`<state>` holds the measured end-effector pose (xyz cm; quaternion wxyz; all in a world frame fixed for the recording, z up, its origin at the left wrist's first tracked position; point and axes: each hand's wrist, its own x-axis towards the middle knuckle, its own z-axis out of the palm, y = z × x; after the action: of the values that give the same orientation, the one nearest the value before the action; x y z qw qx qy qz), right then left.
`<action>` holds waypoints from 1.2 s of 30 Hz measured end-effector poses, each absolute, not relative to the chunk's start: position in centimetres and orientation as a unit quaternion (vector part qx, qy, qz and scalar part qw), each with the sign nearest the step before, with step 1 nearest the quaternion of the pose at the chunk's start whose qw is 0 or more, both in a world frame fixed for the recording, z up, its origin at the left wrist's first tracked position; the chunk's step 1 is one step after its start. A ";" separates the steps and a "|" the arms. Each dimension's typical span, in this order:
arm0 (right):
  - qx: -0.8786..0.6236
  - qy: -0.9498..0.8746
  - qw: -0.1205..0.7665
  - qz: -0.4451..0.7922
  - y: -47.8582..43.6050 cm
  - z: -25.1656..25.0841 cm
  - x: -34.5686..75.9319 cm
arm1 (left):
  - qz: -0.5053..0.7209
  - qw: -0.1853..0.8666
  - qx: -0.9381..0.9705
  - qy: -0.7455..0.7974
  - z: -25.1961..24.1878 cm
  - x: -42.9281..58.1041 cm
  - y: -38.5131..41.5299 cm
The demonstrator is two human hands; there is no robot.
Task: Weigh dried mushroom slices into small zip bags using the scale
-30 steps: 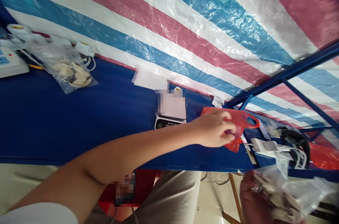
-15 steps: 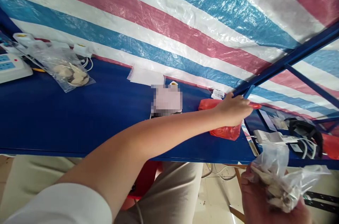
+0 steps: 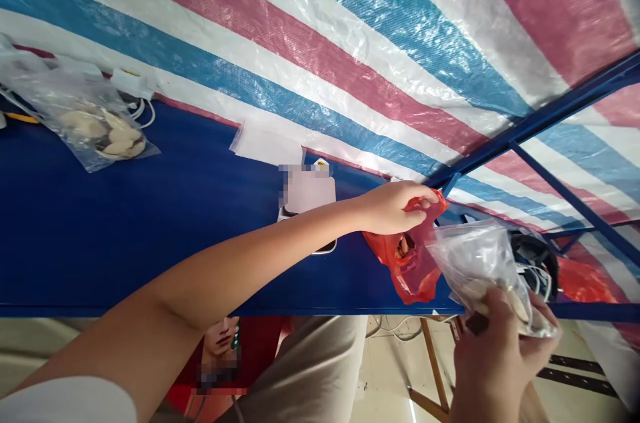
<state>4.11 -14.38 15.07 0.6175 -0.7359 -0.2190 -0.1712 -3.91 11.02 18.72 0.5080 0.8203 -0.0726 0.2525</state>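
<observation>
My left hand [image 3: 390, 208] reaches in from the left and pinches the top edge of a red plastic carrier bag [image 3: 407, 263], which hangs crumpled over the table's blue top. My right hand [image 3: 493, 356] rises from the lower right, gripping a clear zip bag [image 3: 475, 260] with pale flat pieces inside. That clear bag is close to the red bag's right side, and the two look very near each other. A second clear bag [image 3: 85, 126] of pale pieces lies on the blue table [image 3: 150, 243] at the far left.
A blurred white weighing scale [image 3: 307, 191] and a paper sheet [image 3: 265, 144] lie on the table beside a striped tarp wall [image 3: 300, 43]. Blue metal struts [image 3: 530, 118] cross the right. Black and white cables [image 3: 535, 260] and another red bag [image 3: 583, 280] lie beyond.
My left hand has come back from the blue strut toward the scale, with the red bag hanging lower and more open. My right hand has lifted the clear bag up toward the red bag.
</observation>
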 end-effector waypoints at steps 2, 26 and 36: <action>-0.732 -0.215 0.604 -0.229 -13.2 15.2 3.4 | 0.248 0.504 0.823 -0.086 18.8 -4.2 11.2; -0.867 -0.298 0.188 -0.353 -12.2 15.2 2.2 | 0.227 0.507 0.813 -0.174 17.8 -5.1 10.3; -0.845 -0.414 0.132 -0.310 -10.6 15.9 2.0 | 0.212 0.585 0.765 -0.168 18.3 -5.7 10.8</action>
<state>1.98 -10.57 15.90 0.1324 -0.8454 -0.4144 -0.3100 -5.74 10.79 18.27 0.5846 0.7650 -0.1678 0.2117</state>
